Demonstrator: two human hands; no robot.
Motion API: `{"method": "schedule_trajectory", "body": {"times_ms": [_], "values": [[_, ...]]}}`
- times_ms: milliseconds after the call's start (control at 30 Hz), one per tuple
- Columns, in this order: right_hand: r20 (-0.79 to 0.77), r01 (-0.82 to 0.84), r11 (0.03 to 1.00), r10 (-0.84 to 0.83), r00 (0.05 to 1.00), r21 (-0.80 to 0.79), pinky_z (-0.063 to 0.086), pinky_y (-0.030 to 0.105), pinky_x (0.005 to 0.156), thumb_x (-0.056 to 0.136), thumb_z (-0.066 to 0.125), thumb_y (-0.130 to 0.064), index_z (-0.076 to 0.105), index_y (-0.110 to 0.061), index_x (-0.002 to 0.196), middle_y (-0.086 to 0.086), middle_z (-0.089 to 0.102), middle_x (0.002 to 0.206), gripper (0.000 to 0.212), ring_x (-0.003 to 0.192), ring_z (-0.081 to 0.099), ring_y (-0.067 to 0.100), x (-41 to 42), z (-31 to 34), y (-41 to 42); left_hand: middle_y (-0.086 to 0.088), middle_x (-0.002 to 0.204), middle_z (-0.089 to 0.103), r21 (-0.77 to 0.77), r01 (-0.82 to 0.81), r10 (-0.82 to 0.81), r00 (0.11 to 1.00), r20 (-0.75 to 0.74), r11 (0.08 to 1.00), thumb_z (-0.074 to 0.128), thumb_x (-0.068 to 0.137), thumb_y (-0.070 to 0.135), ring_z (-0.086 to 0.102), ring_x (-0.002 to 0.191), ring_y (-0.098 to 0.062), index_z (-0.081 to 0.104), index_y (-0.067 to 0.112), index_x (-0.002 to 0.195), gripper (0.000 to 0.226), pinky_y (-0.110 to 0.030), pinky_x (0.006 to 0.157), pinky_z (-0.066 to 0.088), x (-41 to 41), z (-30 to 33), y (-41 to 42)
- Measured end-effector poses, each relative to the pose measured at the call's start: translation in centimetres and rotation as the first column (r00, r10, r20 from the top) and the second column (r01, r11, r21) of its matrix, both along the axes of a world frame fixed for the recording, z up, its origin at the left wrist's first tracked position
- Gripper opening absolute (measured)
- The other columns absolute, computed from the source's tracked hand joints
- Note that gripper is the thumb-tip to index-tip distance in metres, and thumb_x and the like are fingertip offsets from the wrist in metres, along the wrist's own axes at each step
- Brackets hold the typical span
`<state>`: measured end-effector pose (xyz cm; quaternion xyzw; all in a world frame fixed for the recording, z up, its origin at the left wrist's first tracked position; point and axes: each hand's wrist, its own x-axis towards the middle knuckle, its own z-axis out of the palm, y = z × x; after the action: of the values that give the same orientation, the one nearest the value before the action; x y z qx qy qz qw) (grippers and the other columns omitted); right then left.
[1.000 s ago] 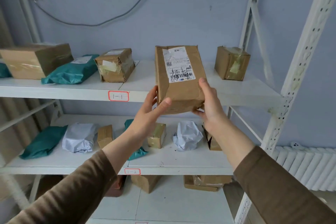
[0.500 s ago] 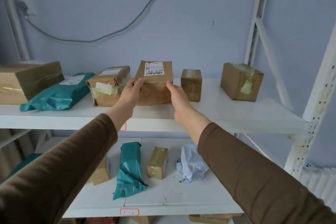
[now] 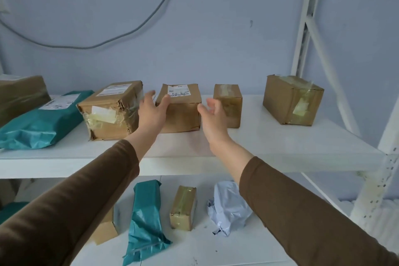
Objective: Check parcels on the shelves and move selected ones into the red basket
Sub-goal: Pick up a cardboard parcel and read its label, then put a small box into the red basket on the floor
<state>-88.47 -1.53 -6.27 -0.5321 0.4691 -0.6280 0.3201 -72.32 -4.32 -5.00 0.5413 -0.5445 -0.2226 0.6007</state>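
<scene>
A grey cable [image 3: 121, 36] is sagging in a long curve across the pale blue wall [image 3: 216, 17]. At the right, a white metal upright [image 3: 304, 19] with a diagonal brace [image 3: 332, 84] is standing against that wall. In the lower right corner, part of a white ribbed radiator [image 3: 380, 222] is showing behind the nearer, paint-chipped post [image 3: 375, 181].

A pale blue wall [image 3: 194, 28] with a sagging grey cable [image 3: 121, 35] backs the white metal shelving [image 3: 280, 149].
</scene>
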Motion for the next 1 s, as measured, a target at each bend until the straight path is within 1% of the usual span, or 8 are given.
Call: {"method": "schedule_trajectory", "body": {"times_ms": [133,300,467,600,667,733,833,1000], "values": [[-0.02,0.212,0.935,-0.226,0.974,-0.285,0.049,0.03,0.095,0.1,0.059,-0.023,0.06,-0.021,0.121,-0.002,0.063,0.121,0.021,0.113,0.059,0.019,-3.0,1.0,-0.5,0.002,0.157,0.043,-0.303,0.052,-0.008,0.989,0.145,0.952,0.055,0.105,0.036,0.033,0.149,-0.015,0.044,0.023,0.152,0.051,-0.028,0.112,0.028,-3.2,2.2,1.5],[0.047,0.362,0.907,-0.361,0.931,-0.214,0.043,0.033,0.104,0.103,0.056,-0.024,0.052,-0.026,0.123,-0.009,0.052,0.129,0.02,0.13,0.047,0.02,-7.4,1.9,-2.6,0.006,0.161,0.041,-0.301,0.275,-0.226,0.956,0.188,0.913,0.05,0.109,0.031,0.034,0.15,-0.013,0.039,0.024,0.157,0.05,-0.03,0.119,0.029,-8.9,3.6,1.4],[0.051,0.19,0.97,-0.199,0.979,0.151,0.037,0.032,0.103,0.103,0.055,-0.049,0.031,-0.023,0.159,0.001,0.04,0.16,0.066,0.145,0.042,0.024,-9.2,2.4,-4.0,0.001,0.173,0.023,0.054,0.455,-0.447,0.887,-0.119,0.889,0.043,0.111,0.039,0.025,0.158,-0.024,0.009,0.028,0.168,0.068,-0.036,0.122,0.024,-13.6,3.6,-0.4],[0.112,-0.019,0.944,-0.019,0.994,0.33,0.045,0.03,0.087,0.103,0.049,-0.058,0.05,-0.02,0.148,-0.004,0.066,0.124,0.059,0.104,0.062,0.013,-9.5,2.4,-2.9,-0.009,0.159,0.048,0.27,0.481,-0.413,0.869,-0.272,0.834,0.041,0.108,0.052,0.05,0.141,-0.033,0.022,0.02,0.165,0.068,-0.046,0.119,0.039,-14.8,2.0,-2.6],[0.12,-0.048,0.939,0.008,0.993,0.339,0.051,0.034,0.098,0.101,0.05,-0.062,0.059,-0.022,0.14,-0.005,0.069,0.111,0.056,0.098,0.064,0.012,-9.7,2.0,-2.6,-0.008,0.136,0.062,0.244,0.501,-0.419,0.85,-0.319,0.83,0.04,0.11,0.047,0.063,0.117,-0.028,0.04,0.012,0.155,0.058,-0.04,0.102,0.051,-14.9,1.3,-2.7],[0.113,-0.047,0.948,0.012,0.994,0.315,0.048,0.04,0.111,0.095,0.052,-0.07,0.056,-0.026,0.141,-0.004,0.069,0.123,0.064,0.111,0.065,0.016,-9.9,1.6,-1.8,-0.006,0.127,0.061,0.211,0.507,-0.436,0.846,-0.306,0.836,0.038,0.112,0.043,0.062,0.106,-0.021,0.04,0.011,0.154,0.053,-0.03,0.085,0.05,-14.9,1.0,-1.8],[0.152,-0.042,0.965,0.002,0.988,0.26,0.042,0.048,0.116,0.074,0.057,-0.087,0.049,-0.037,0.131,-0.008,0.064,0.134,0.077,0.126,0.059,0.018,-10.2,1.1,0.9,-0.002,0.139,0.058,0.14,0.528,-0.478,0.832,-0.282,0.837,0.038,0.111,0.047,0.06,0.118,-0.015,0.034,0.015,0.157,0.056,-0.025,0.089,0.044,-15.0,0.7,1.3],[0.315,-0.056,0.991,0.016,0.949,0.118,0.051,0.037,0.096,0.095,0.061,-0.062,0.048,-0.032,0.123,-0.008,0.068,0.115,0.043,0.108,0.065,0.015,-11.9,0.7,9.0,0.008,0.113,0.064,-0.063,0.523,-0.52,0.816,-0.253,0.85,0.037,0.112,0.045,0.065,0.099,0.0,0.049,0.016,0.138,0.041,-0.02,0.083,0.049,-15.5,-0.7,9.8]]}}
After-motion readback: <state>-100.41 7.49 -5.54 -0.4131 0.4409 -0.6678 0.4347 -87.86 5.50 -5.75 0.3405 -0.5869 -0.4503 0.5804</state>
